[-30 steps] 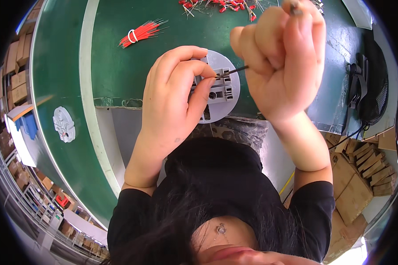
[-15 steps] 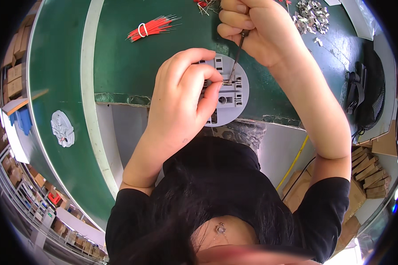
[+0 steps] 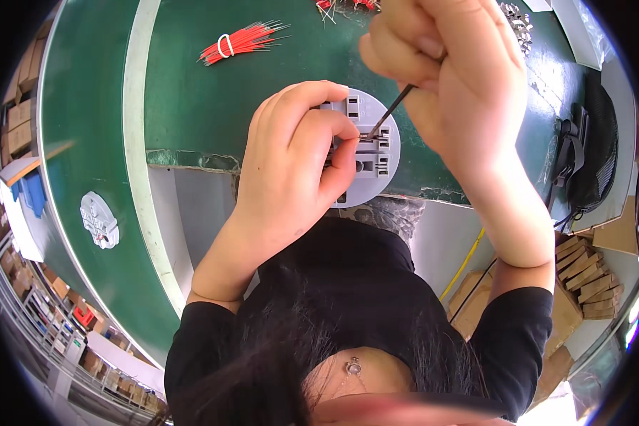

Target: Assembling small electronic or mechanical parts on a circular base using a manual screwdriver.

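Observation:
A round grey plastic base (image 3: pixel 368 186) with raised slots and terminal blocks lies at the table's front edge. My left hand (image 3: pixel 291 149) covers its left side. Thumb and forefinger are pinched together over a slot near its middle; whatever small piece they hold is hidden. My right hand (image 3: pixel 454 85) is a fist above and to the right of the base, closed around a screwdriver (image 3: pixel 393 111) with a thin dark shaft. Its handle is hidden in the fist. The screwdriver slants down to the left, and its tip meets the slot beside my left fingertips.
A bundle of red wires (image 3: pixel 243 42) in a white band lies at the back left. Red-ended parts (image 3: pixel 326 8) and small metal clips (image 3: pixel 518 28) lie at the far side. Another grey base (image 3: pixel 99 221) sits on the left green surface. A black bag (image 3: pixel 595 149) is at the right.
My right hand has moved nearer and right, and the screwdriver leans over more. Its tip stays at the slot. My left hand keeps its pinch almost unmoved.

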Available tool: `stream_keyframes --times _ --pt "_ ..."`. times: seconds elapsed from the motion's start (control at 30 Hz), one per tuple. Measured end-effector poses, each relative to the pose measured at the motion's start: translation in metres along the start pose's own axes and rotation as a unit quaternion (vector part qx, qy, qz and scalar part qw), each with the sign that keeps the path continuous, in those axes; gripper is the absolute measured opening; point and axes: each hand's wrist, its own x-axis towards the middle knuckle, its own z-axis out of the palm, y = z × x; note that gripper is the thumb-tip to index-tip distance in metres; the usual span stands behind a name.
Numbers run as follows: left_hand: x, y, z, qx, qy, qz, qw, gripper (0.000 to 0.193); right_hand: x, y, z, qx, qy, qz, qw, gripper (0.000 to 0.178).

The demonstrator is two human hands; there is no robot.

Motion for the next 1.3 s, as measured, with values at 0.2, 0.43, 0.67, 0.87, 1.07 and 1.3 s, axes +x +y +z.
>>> stream_keyframes --times 0.2,0.43,0.67,0.87,1.07,1.3 --pt "-0.001 -0.006 -0.002 0.008 0.004 -0.004 1.000 0.025 0.009 0.012 0.002 -0.021 0.007 0.027 0.999 0.020" --pt "-0.005 -0.015 -0.008 -0.009 0.007 -0.012 1.000 0.025 0.035 0.023 -0.003 -0.015 -0.009 0.095 0.995 0.019" --pt "-0.006 -0.023 -0.011 -0.021 0.004 -0.021 1.000 0.026 0.059 0.033 -0.005 -0.015 -0.038 0.219 0.975 0.020" --pt "-0.003 -0.028 -0.014 -0.008 0.008 0.014 1.000 0.026 0.052 0.024 0.004 -0.026 -0.082 0.170 0.982 0.024" --pt "0.007 -0.022 -0.024 0.063 -0.001 0.055 0.997 0.025 0.019 -0.012 -0.034 0.005 -0.251 -0.028 0.967 0.019" --pt "0.026 -0.018 -0.023 0.011 -0.023 0.025 0.999 0.022 -0.034 -0.018 -0.056 -0.208 -0.134 -0.262 0.933 0.025"
